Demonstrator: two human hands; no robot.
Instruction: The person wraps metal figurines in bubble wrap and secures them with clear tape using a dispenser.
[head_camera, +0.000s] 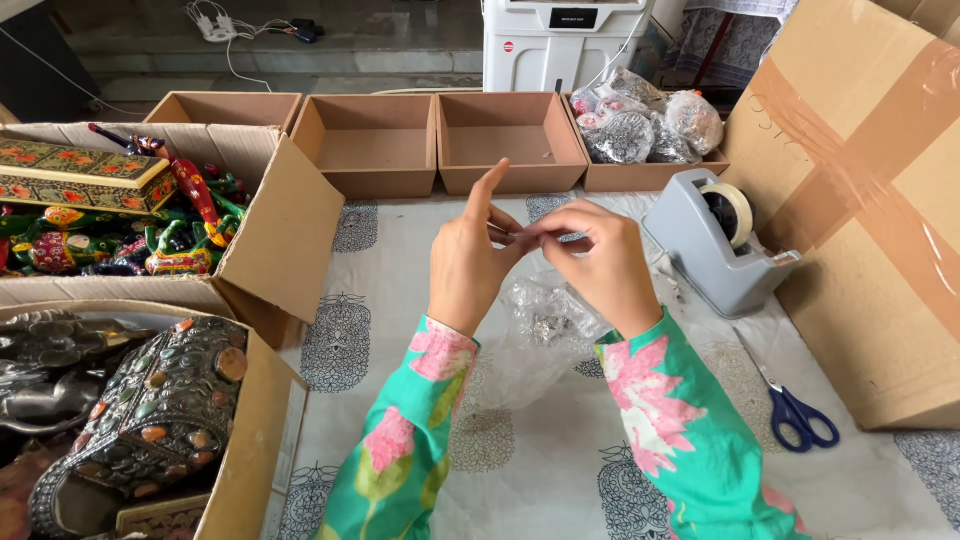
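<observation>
Both hands raised over the counter (560, 470), fingers meeting in the middle. Left hand (468, 262): index finger sticking straight up, thumb and remaining fingers pinched toward the right hand's fingertips. Right hand (600, 262): fingers curled, pinching something thin and clear between the two hands, likely a strip of tape (522, 236); too small and transparent to be sure. Both hands are clenched on it, not released.

Directly under the fingers: crumpled clear plastic bag (540, 330) lying on the patterned counter cloth, with a small silvery item (548, 326) inside. Not touched by either hand.

Right of the right-hand fingers, near: grey tape dispenser (712, 250) with a roll on it. Below that, further toward the wrist side: blue-handled scissors (790, 405), flat on the cloth, shut. Beyond those, a big taped cardboard box (870, 220).

Past the fingertips, at the far counter edge: row of shallow brown trays (440, 145); the two straight ahead hold nothing visible, the right-most tray (650, 172) is packed with wrapped silvery pieces in clear bags.

Left of the left-hand fingers, well apart: carton (280, 230) of brightly painted figurines and a painted box. Nearer the elbow, another carton (245, 470) with a stone-studded metal piece (160, 410).
</observation>
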